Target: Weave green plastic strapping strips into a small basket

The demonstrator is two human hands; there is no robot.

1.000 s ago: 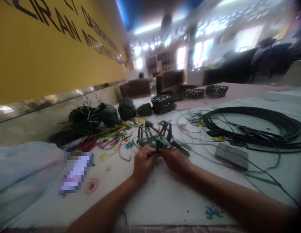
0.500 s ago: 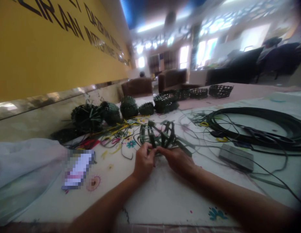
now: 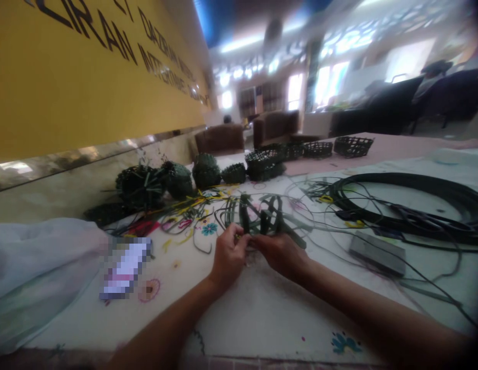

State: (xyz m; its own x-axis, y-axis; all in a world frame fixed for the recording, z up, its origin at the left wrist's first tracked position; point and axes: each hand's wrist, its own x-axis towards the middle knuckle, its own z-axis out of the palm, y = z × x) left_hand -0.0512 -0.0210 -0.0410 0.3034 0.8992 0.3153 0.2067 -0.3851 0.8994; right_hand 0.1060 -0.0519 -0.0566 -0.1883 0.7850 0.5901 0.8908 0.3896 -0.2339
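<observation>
A small piece of loose weaving made of dark green strips (image 3: 264, 221) stands on the table, its strips bending upward and crossing. At its near edge my left hand (image 3: 229, 253) is closed, thumb and fingers pinching the strips. My right hand (image 3: 282, 253) meets it there, fingers pressed on the same near edge, the fingertips of both hands almost touching. Exactly which strip each hand grips is blurred. Long thin green strips trail from the weaving to the right across the white patterned tablecloth (image 3: 257, 318).
Finished dark green woven baskets (image 3: 207, 171) line the back. A large coil of dark strip (image 3: 400, 177) lies right, beside a grey block (image 3: 377, 253). Yellow and green scraps (image 3: 185, 205) are scattered left, near a white plastic bag (image 3: 42, 262). A person (image 3: 435, 77) sits far right.
The upright strips of the weaving have shifted slightly and spread differently above my fingers. Both hands stay in nearly the same place, still pinching. The view has moved a little.
</observation>
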